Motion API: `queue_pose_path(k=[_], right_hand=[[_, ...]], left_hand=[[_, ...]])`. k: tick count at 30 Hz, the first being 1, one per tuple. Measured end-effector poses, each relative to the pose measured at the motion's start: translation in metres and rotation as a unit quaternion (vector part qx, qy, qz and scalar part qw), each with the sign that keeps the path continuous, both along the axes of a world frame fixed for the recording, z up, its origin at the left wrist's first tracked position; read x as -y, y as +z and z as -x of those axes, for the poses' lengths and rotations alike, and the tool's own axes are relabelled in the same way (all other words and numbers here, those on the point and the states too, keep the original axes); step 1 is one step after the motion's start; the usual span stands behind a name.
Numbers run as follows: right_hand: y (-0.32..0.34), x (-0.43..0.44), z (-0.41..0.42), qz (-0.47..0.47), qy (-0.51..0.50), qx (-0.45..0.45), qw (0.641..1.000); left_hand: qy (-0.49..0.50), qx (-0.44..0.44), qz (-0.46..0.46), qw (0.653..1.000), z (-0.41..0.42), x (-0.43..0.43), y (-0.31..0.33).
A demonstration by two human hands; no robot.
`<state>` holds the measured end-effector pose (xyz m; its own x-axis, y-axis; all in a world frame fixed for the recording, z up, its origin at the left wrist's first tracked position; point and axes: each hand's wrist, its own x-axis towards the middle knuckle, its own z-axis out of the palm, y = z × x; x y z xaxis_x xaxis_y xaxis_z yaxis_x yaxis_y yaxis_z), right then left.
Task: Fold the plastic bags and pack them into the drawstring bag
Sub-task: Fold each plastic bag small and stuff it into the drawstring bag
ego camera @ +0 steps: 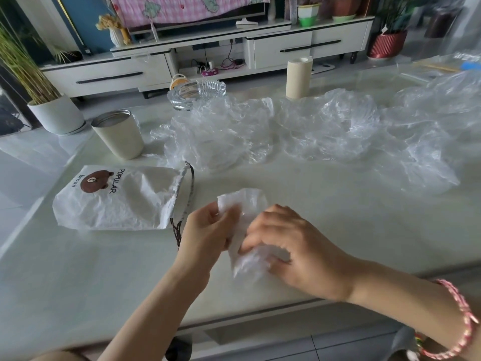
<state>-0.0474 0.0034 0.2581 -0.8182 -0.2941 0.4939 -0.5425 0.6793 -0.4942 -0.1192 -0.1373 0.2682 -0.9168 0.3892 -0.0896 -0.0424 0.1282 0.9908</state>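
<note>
Pale table (338,230), near edge: left hand (208,230) and right hand (289,246) pinched on folded plastic bag (247,230) — springy (could unfold), drawstring bag (117,201) flat toward left edge, mouth barely open — could snag.

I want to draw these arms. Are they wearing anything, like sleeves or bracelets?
No sleeves show: both forearms are bare. The left hand has nothing on it. Behind the right hand, the wrist carries a pink braided bracelet with a multicoloured cord beside it.
</note>
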Motion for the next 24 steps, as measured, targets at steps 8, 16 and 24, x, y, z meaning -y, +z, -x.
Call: queue_pose_path(k=[8, 16, 24], right_hand=[[0.007, 0.001, 0.01, 0.307, -0.039, 0.306, 0.901], [0.002, 0.005, 0.015, 0.27, -0.11, 0.275, 0.916], [0.008, -0.001, 0.014, 0.226, -0.178, 0.299, 0.91]], left_hand=[[-0.006, -0.084, -0.014, 0.996, -0.007, -0.008, -0.001], [-0.006, -0.173, 0.057, 0.983, -0.02, -0.015, -0.016], [0.122, -0.255, 0.112, 0.953, -0.007, -0.011, -0.007]])
